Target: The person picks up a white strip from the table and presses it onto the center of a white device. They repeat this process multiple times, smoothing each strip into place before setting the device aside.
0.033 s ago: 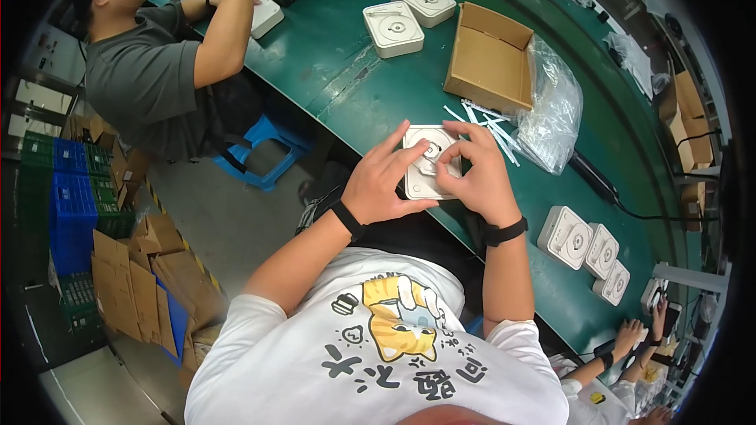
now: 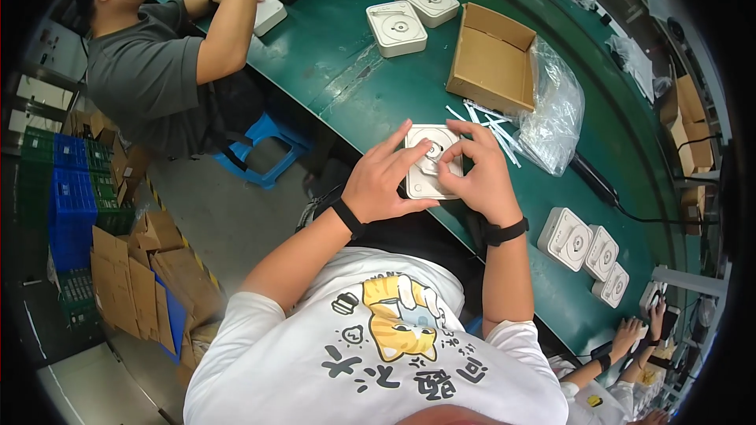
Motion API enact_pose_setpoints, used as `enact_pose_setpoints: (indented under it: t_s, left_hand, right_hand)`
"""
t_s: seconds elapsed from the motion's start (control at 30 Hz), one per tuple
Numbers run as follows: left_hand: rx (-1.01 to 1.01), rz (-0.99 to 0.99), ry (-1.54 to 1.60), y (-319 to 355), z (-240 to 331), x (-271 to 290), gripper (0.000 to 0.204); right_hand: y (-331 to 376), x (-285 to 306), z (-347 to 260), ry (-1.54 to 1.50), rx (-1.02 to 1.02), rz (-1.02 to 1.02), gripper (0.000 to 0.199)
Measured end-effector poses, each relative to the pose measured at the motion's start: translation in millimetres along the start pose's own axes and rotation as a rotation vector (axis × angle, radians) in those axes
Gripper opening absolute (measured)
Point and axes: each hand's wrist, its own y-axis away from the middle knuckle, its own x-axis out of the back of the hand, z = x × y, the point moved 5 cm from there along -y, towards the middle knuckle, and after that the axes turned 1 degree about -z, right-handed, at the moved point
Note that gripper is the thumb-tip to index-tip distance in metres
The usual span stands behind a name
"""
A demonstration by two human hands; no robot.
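Observation:
Both my hands are at a white square housing point(image 2: 430, 189) with rounded corners, held over the near edge of the green table. My left hand point(image 2: 376, 187) grips it from the left, thumb along its near edge, one fingertip pressing near the round part in the middle. Over its right side, my right hand point(image 2: 482, 177) has thumb and index finger closed in a pinch beside that round part. Whatever lies in the pinch is too small or hidden to make out. Thin white strips point(image 2: 490, 127) lie on the table just beyond my right hand.
Beyond the strips stand an open cardboard box point(image 2: 490, 51) and a clear plastic bag point(image 2: 551, 114). Similar white housings point(image 2: 398, 29) sit farther back, others point(image 2: 565, 238) to the right. A black corded tool point(image 2: 594, 177) lies nearby. Co-workers point(image 2: 157, 63) work at left and lower right.

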Motion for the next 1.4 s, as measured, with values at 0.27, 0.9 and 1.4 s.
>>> enact_pose_setpoints:
  t_s: [0.27,0.9,1.4]
  left_hand:
    - [-0.059,-0.065,0.031,-6,-12,9,0.081]
    - [0.397,-0.276,0.566,-47,-39,-15,0.056]
    - [0.479,-0.473,0.551,-63,-44,-16,0.069]
  right_hand:
    - [-9,-12,7,-0.169,-0.193,0.007,0.016]
    - [-1,-15,17,-0.109,-0.181,0.001,0.017]
    - [-3,-12,24,-0.177,-0.213,-0.03,0.017]
